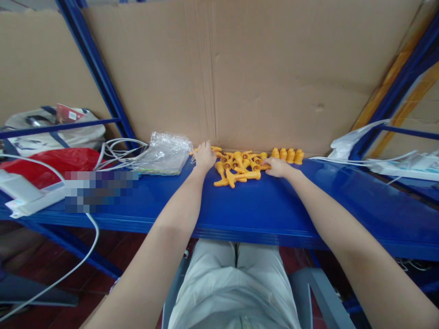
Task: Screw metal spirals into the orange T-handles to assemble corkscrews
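Note:
A pile of yellow plastic parts (240, 165), some with hollow round ends, lies on the blue table (254, 205) near the cardboard wall. At the pile's left edge is my left hand (205, 156), its fingers curled down over yellow pieces; its fingertips are partly hidden. My right hand (277, 167) is at the right edge, with its fingers closed on the end of a yellow piece (265, 167). Behind and right of that hand, several short yellow parts (287, 155) stand upright in a row.
Clear plastic bags (166, 154) lie left of my left hand. Farther left are white cables (116, 151), a red bag (65, 162), a cloth bag (30, 135) and a white power strip (37, 198). White cables and another strip (404, 169) are at the right. Blue posts (92, 68) flank the cardboard (260, 73).

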A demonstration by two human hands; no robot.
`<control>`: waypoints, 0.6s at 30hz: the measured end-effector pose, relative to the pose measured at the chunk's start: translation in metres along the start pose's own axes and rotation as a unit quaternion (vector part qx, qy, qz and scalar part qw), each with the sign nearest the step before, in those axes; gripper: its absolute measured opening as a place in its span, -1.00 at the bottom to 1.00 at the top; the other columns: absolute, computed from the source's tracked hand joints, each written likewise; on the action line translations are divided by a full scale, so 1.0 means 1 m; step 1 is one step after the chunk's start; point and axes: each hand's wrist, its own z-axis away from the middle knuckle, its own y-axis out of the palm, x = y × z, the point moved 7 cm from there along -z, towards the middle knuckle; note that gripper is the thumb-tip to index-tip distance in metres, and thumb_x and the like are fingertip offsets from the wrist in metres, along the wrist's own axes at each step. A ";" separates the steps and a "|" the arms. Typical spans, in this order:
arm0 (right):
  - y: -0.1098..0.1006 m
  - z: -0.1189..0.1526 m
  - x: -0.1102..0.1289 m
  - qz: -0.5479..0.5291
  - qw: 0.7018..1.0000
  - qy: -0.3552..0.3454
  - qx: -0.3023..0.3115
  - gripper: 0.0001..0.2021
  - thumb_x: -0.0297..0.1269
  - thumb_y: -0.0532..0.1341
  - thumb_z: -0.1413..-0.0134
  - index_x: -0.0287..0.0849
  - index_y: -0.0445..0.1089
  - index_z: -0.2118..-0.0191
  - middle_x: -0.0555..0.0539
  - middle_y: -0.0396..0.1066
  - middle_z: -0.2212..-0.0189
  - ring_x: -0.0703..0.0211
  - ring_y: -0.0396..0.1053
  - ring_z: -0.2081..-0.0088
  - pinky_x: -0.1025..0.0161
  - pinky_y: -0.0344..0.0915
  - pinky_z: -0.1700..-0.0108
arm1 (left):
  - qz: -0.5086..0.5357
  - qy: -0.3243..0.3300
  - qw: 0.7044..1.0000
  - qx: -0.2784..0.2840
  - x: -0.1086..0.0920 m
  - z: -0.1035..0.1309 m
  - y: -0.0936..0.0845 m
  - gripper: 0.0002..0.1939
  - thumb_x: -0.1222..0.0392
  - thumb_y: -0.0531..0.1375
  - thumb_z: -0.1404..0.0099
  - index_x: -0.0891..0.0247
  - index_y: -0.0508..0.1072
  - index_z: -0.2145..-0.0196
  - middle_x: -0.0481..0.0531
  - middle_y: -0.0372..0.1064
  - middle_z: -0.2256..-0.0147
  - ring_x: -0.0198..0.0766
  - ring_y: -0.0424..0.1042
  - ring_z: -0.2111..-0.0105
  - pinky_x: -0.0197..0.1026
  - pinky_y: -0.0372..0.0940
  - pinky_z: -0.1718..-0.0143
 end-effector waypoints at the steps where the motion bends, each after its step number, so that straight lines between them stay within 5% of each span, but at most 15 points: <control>1: -0.002 0.001 0.000 0.008 1.000 -0.004 -0.010 -0.52 -0.44 0.19 -0.09 -0.09 0.49 -0.15 -0.19 0.54 -0.09 -0.15 0.48 -0.10 0.02 0.40 -0.04 | 0.000 0.018 1.000 -0.005 -0.005 0.000 -0.003 -0.37 0.33 -0.03 -0.35 0.25 0.24 -0.36 0.30 0.29 -0.28 0.13 0.16 -0.35 0.29 -0.18 -0.44; 10: -0.023 -0.003 -0.019 -0.083 0.977 -0.033 -0.195 -0.63 -0.38 0.09 -0.24 -0.15 0.52 -0.07 -0.27 0.56 -0.01 -0.22 0.48 -0.08 -0.11 0.39 -0.07 | 0.042 0.234 0.968 -0.085 -0.054 0.009 -0.015 -0.42 0.37 0.00 -0.33 0.25 0.35 -0.28 0.23 0.39 -0.22 0.02 0.27 -0.28 0.34 -0.28 -0.45; 18: -0.056 -0.002 -0.016 -0.279 0.894 -0.026 -0.351 -0.79 -0.22 0.24 -0.17 -0.13 0.51 0.12 -0.18 0.58 0.17 -0.06 0.52 0.12 0.01 0.42 0.01 | -0.004 0.410 0.909 -0.081 -0.109 0.040 -0.009 -0.42 0.20 -0.01 -0.46 0.11 0.23 -0.40 0.21 0.15 -0.41 0.02 0.18 -0.36 0.29 -0.16 -0.43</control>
